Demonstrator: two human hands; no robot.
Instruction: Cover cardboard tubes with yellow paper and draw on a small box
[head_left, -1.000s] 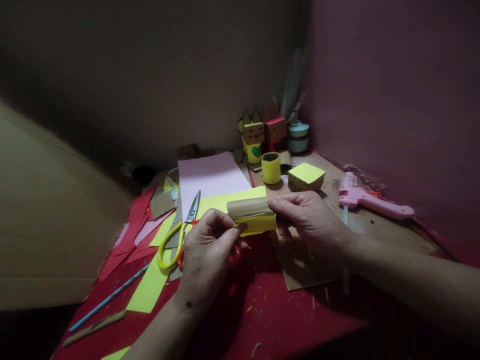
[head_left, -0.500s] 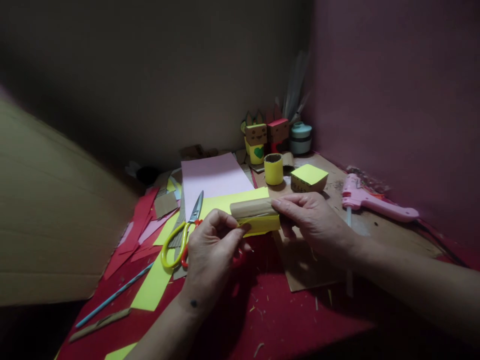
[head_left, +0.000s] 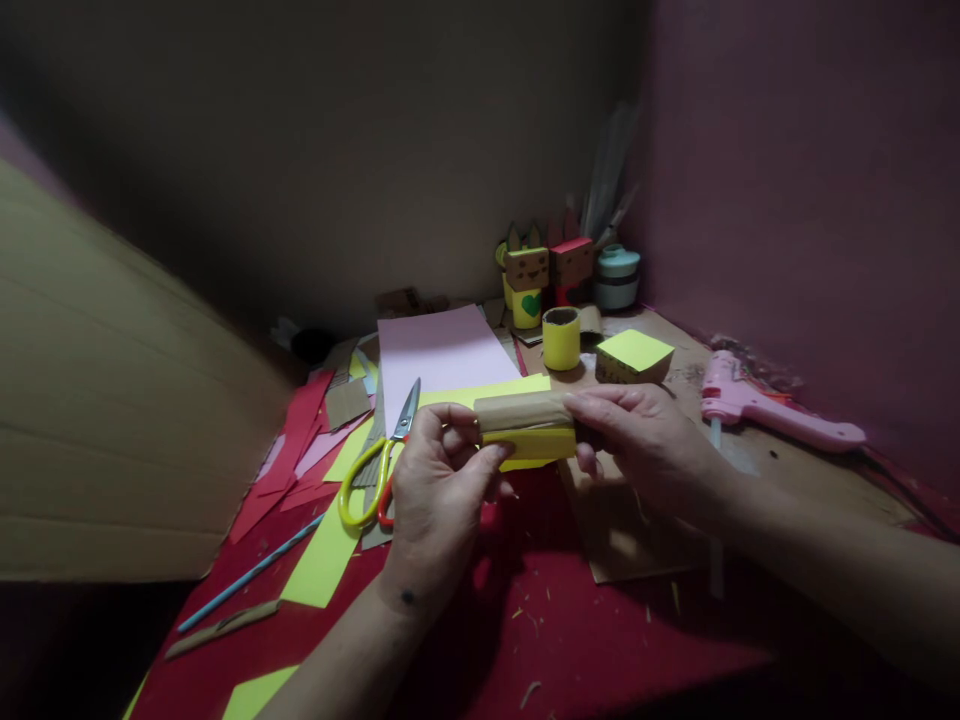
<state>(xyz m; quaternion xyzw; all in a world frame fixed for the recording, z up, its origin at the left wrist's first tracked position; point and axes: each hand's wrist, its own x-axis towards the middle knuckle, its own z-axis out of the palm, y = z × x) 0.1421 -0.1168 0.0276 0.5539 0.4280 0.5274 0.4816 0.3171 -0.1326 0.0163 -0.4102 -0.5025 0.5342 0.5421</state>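
Note:
Between both hands is a brown cardboard piece (head_left: 521, 411), held level, with a yellow paper strip (head_left: 536, 444) along its lower side. My left hand (head_left: 446, 480) pinches the left end, thumb in front on the yellow paper. At the right end, my right hand (head_left: 637, 430) grips the cardboard with thumb and fingertips; some fingers are hidden behind it. Scissors (head_left: 364, 488) with one yellow and one red handle lie just left of my left hand. A yellow paper-covered tube (head_left: 562, 340) and a cardboard block with a yellow top (head_left: 634, 352) stand beyond my right hand.
A pink glue gun (head_left: 780, 405) lies on cardboard at right. Two cardboard animal figures (head_left: 527, 285) and a teal pot (head_left: 617, 278) stand at the back. Pink paper (head_left: 446, 345), red scraps (head_left: 289, 455) and a blue stick (head_left: 251, 573) lie leftward. A large cardboard panel (head_left: 127, 400) rises at left.
The view has shifted slightly, so everything sits further right. My left thumb now presses on the yellow paper, and the left fingers have moved up around the cardboard's left end.

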